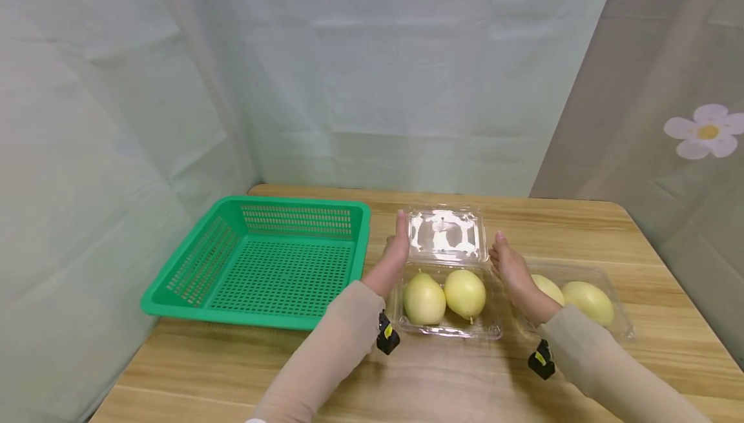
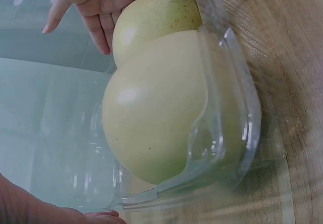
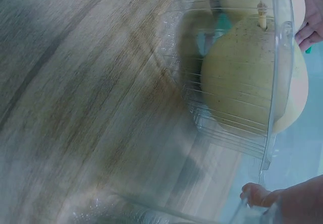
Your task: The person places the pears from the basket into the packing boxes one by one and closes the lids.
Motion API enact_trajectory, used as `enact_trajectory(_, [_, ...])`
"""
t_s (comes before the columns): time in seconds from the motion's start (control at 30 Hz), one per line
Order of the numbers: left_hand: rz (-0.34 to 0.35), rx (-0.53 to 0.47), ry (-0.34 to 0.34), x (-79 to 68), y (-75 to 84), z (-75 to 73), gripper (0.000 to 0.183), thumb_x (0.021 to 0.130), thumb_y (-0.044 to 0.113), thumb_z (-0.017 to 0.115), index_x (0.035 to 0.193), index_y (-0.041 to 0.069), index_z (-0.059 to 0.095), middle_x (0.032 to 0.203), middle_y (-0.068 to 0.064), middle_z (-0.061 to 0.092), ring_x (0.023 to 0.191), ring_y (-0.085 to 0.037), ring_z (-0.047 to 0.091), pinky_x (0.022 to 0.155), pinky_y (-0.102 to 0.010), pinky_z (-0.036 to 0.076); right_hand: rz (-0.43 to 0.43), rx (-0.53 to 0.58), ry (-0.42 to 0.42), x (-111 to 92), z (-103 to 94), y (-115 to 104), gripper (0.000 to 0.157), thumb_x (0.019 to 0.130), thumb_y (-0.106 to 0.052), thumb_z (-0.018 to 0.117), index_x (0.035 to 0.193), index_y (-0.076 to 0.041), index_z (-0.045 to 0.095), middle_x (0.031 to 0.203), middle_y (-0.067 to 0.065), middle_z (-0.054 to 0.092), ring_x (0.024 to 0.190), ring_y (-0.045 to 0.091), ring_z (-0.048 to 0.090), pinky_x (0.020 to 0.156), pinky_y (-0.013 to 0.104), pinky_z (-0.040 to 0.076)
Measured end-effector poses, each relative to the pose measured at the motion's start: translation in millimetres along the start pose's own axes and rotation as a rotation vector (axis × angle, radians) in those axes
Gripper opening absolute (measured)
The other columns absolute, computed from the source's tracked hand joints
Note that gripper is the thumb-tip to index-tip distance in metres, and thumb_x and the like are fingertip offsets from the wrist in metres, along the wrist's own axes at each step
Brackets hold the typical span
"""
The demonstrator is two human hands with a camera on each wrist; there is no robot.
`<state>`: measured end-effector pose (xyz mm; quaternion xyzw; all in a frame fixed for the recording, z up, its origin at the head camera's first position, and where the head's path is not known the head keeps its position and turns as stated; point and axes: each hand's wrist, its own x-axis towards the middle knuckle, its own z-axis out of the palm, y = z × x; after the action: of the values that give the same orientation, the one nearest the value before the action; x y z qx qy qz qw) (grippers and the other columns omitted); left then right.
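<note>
A clear plastic clamshell box lies with its lid folded back. Inside sit two pale yellow-green pears, the left pear and the right pear; the left wrist view shows a pear close up. Beside the box's left side is my left hand, thumb pointing up. On the opposite side my right hand stands with its thumb raised and fingers extended, seen palm-on in the left wrist view. Neither hand grips anything; whether fingertips touch the plastic, I cannot tell.
A green perforated plastic basket stands on the left of the wooden table. At the right, partly behind my right forearm, is another clear box holding pears. Pale curtains hang around the table.
</note>
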<state>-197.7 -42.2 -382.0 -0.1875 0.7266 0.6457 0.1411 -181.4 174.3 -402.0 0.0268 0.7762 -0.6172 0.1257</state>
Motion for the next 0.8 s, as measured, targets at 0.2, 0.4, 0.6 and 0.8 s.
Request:
enact_trajectory(0.2, [0.004, -0.024, 0.001, -1.7, 3.9, -3.1, 0.102, 0.084, 0.080, 0.012, 0.153, 0.005, 0.003, 0.159, -0.015, -0.004, 0.144, -0.041, -0.003, 0.115, -0.058, 0.001, -0.015, 0.018, 0.002, -3, -1.1, -3, 0.084, 0.099, -0.055, 0.009, 0.144, 0.016, 0.008, 0.151, 0.034, 0.013, 0.141, 0.045, 0.014, 0.117, 0.048, 0.016])
enact_trajectory(0.4, [0.022, -0.022, -0.027, -8.0, 6.7, -8.3, 0.100, 0.085, 0.079, 0.011, 0.153, 0.005, 0.004, 0.159, -0.016, -0.004, 0.145, -0.040, -0.005, 0.115, -0.058, -0.001, -0.047, -0.011, 0.021, -6, -1.7, -4, 0.085, 0.099, -0.056, 0.010, 0.145, 0.014, 0.010, 0.151, 0.033, 0.016, 0.141, 0.044, 0.017, 0.117, 0.047, 0.018])
enact_trajectory(0.6, [0.037, 0.034, -0.039, -17.0, 11.3, -13.8, 0.098, 0.085, 0.079, 0.009, 0.153, 0.008, 0.008, 0.159, -0.016, 0.000, 0.145, -0.041, -0.002, 0.114, -0.059, 0.000, -0.080, -0.012, 0.038, -11, -1.2, -4, 0.082, 0.099, -0.055, 0.013, 0.147, 0.012, 0.008, 0.152, 0.032, 0.016, 0.142, 0.041, 0.017, 0.117, 0.047, 0.017])
enact_trajectory(0.8, [0.066, 0.042, -0.071, -19.9, 14.1, -18.5, 0.097, 0.085, 0.079, 0.008, 0.153, 0.009, 0.013, 0.159, -0.017, 0.006, 0.145, -0.040, 0.003, 0.115, -0.059, 0.002, -0.100, -0.022, 0.041, -15, -2.2, -5, 0.079, 0.100, -0.052, 0.013, 0.147, 0.011, 0.007, 0.151, 0.033, 0.017, 0.142, 0.042, 0.016, 0.117, 0.048, 0.017])
